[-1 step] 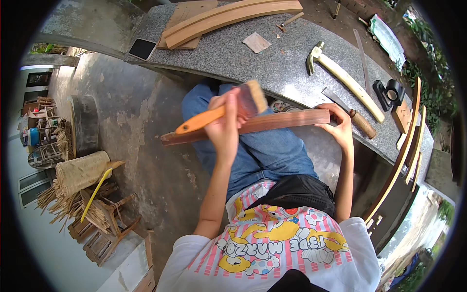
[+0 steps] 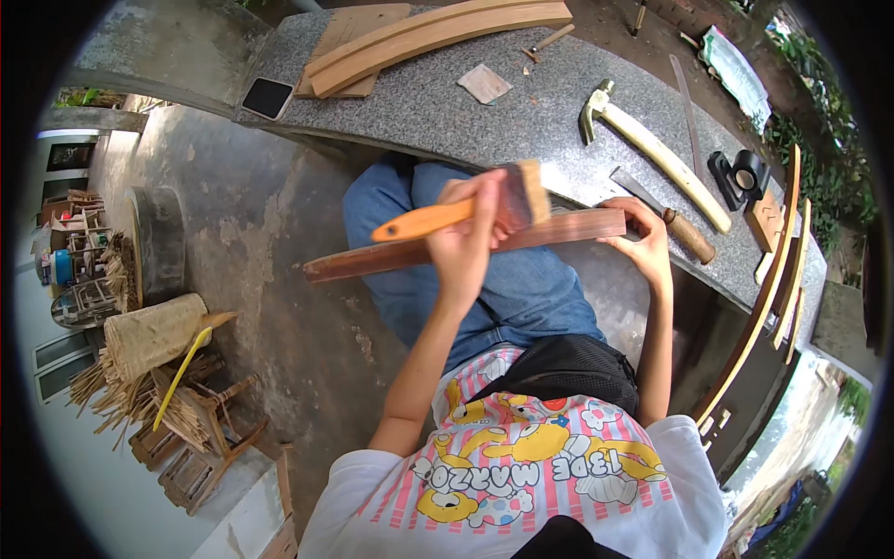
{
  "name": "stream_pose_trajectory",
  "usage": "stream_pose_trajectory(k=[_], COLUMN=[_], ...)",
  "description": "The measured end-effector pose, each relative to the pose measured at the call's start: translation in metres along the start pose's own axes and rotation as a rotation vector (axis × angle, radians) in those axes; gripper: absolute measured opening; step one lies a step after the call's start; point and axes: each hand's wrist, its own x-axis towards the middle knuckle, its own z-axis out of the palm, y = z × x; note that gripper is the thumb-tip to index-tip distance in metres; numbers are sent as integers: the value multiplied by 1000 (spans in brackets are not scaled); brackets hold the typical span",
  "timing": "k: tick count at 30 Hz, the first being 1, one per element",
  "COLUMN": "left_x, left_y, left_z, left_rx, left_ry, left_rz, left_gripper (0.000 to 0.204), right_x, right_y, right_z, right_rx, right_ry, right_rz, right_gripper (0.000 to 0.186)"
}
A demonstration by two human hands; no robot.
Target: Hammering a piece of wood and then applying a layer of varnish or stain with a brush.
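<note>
My left hand [image 2: 466, 242] is closed around a wide paintbrush [image 2: 424, 224] with an orange handle and pale bristles. The bristles are over the upper edge of a reddish-brown wooden bar [image 2: 368, 261]; whether they touch it I cannot tell. The bar lies slanted across my jeans-covered thighs, its right end near the bench edge. That end is gripped by my right hand [image 2: 644, 242], thumb on the near side and fingers curled over the far side. Just right of this hand, a chisel [image 2: 687, 233] with a wooden handle lies on the stone bench.
On the speckled grey bench [image 2: 419, 112] lie a claw hammer [image 2: 661, 154], a phone [image 2: 267, 98], a curved wooden piece [image 2: 438, 42], a sandpaper-like square [image 2: 485, 84] and a black clamp-like tool [image 2: 740, 177]. Long curved strips [image 2: 759, 307] lean at the right. A woven roll [image 2: 156, 334] stands left.
My left hand has moved right along the bar with the paintbrush. The right hand keeps its grip on the bar's end, and the whole view has shifted slightly.
</note>
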Motion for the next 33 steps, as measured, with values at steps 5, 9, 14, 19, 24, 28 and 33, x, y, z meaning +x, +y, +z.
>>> stream_pose_trajectory(k=[5,9,14,19,24,28,33], left_x=[-17,-13,-14,-30,-50,-58,-56], left_y=[-34,-52,-27,3,15,2,-6], left_z=[81,57,-43,-161,-252,-297,-304], left_rx=[-87,-49,74,296,349,274,-559], left_ry=[-435,-396,-133,341,723,969,877], left_rz=[-73,-120,-131,-41,55,25,-166], left_gripper=[19,20,19,24,29,31,32], right_x=[-7,-3,-4,-4,-2,-3,-5], right_y=[2,5,1,4,0,2,-8], right_z=[-1,-1,-6,-6,-2,-3,0], right_rx=[129,39,23,28,10,-39,-112], right_ry=[65,19,5,2,2,17,59], right_rz=[188,41,53,41,40,-15,-67], right_gripper=[44,43,50,51,51,51,53])
